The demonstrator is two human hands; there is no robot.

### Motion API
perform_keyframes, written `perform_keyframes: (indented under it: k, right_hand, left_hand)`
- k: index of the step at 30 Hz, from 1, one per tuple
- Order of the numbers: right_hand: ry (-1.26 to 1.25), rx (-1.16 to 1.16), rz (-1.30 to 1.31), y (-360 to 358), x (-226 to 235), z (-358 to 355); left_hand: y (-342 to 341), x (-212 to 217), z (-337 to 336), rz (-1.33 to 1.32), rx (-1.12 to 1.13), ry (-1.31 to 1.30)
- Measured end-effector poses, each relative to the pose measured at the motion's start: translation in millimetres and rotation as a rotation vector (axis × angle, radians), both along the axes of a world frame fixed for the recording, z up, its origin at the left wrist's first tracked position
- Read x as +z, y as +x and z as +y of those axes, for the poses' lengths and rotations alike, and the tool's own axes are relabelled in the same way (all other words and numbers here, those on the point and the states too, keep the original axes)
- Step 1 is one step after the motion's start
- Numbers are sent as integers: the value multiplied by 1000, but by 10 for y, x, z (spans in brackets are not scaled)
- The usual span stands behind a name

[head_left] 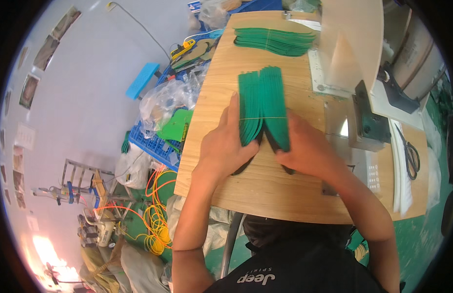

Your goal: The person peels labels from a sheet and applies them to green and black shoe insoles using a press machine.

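A thick stack of green insole-shaped sheets [263,97] stands on edge on the wooden table [226,73], bound by a thin elastic band across its middle. My left hand [228,141] grips the stack's left side, fingers along its edge. My right hand [304,146] holds the right side, thumb on the near end. A second fanned pile of green insoles [275,41] lies flat at the far end of the table.
A dark metal block on a machine base [368,122] stands right of my hands, with black scissors [411,156] beyond it. A light board [351,39] leans at the far right. A blue crate [150,141] with plastic bags and orange cables [158,215] sit left, off the table.
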State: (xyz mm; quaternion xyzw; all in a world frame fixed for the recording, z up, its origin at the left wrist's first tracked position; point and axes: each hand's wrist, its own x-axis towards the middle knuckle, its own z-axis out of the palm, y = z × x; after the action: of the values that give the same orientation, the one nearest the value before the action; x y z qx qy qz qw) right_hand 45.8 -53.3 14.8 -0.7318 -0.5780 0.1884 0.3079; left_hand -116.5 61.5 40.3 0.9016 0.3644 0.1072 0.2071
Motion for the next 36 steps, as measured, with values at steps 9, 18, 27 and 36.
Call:
perform_keyframes:
  k: [9, 18, 27, 36]
  right_hand:
    - [104, 127, -47, -83, 15, -405]
    - [-59, 138, -111, 365, 21, -1420]
    - [66, -187, 76, 886, -228, -2215]
    - [47, 42, -322, 477, 54, -1777]
  left_hand:
    - [292, -359, 1090, -331, -78, 22]
    - [625, 286, 416, -274, -707, -29]
    - [488, 38, -353, 16, -789, 200]
    - [374, 146, -775, 18, -825, 140]
